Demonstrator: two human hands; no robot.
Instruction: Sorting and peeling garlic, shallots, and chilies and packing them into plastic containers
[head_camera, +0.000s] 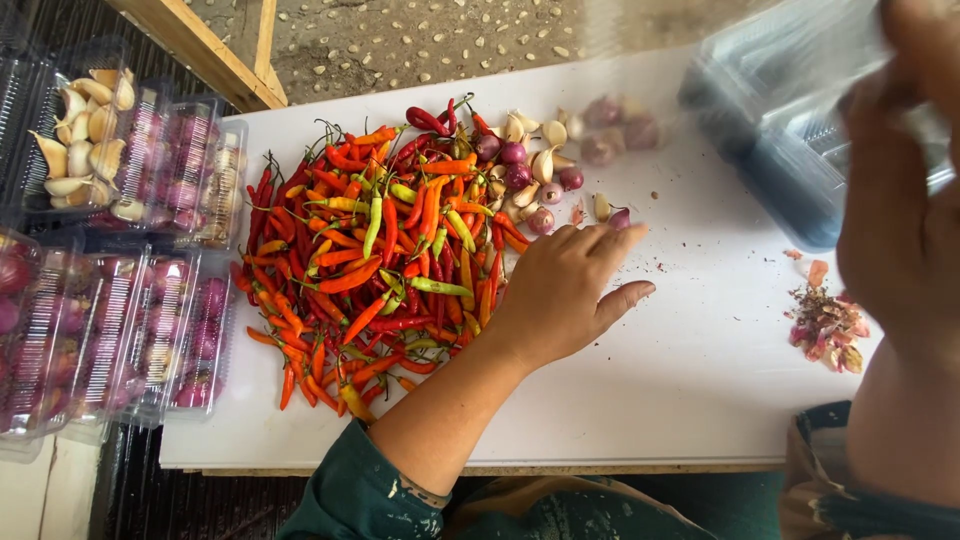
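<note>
Left hand: the left hand (570, 285) lies palm down on the white table (680, 370), fingers spread and stretched toward the far edge, grasping nothing; its fingertips (625, 232) touch a small shallot (619, 216).
Right hand: the right hand (900, 190) is raised close to the camera at the right edge, blurred, closed around a clear plastic clamshell container (790, 110).
Shallot at fingertips: purple, just beyond the left fingertips, apart from the main cluster; too small to tell which way its tip points.
Shallots and garlic cloves: a loose cluster (535, 165) beyond the left hand, at the far end of the chilli heap; cloves point in mixed directions.
Chilli heap: a pile of red, orange and green chillies (370, 255) just left of the left hand, touching its wrist side; long axes mostly run from the near edge to the far edge, many tilted, stems to no single side.
Container in right hand: held in the air above the table's right part, tilted; its contents cannot be told.
Peel scraps: a small pile of dry skins (825, 325) on the table below the right hand.
Packed containers: rows of closed clear boxes of shallots and garlic (130, 250) at the table's left side.
</note>
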